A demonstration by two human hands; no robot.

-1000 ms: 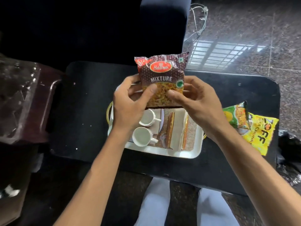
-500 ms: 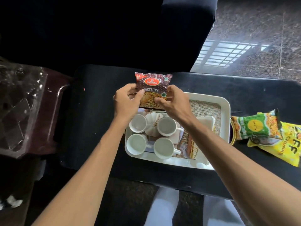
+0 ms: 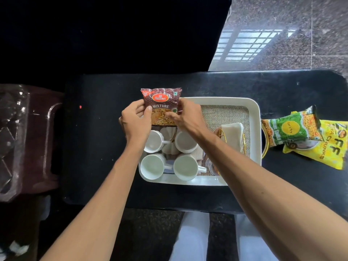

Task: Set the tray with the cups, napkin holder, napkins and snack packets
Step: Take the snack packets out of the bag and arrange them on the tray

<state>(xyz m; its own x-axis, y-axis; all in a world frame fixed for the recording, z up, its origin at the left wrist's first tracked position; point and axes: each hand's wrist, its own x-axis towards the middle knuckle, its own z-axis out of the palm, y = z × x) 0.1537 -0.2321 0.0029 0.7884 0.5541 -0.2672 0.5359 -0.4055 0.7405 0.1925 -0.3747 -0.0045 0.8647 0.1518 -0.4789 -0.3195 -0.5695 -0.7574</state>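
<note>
A brown snack packet marked MIXTURE (image 3: 160,102) stands upright at the far left corner of the white tray (image 3: 255,117). My left hand (image 3: 134,121) grips its left edge and my right hand (image 3: 185,117) grips its right edge. Several white cups (image 3: 152,166) sit in the tray's left half, just below the packet. A gold wire napkin holder (image 3: 222,135) with white napkins (image 3: 232,132) stands in the tray's right half on a woven liner. My right forearm covers part of it.
A green snack packet (image 3: 288,129) and a yellow one (image 3: 323,147) lie on the black table (image 3: 98,147) right of the tray. A dark red plastic stool (image 3: 35,140) with clear packaging stands to the left. A dark sofa is behind the table.
Both hands have carried the brown packet down and away from me, from in front of the camera to the tray's far left corner. The view has tilted so the whole tray shows.
</note>
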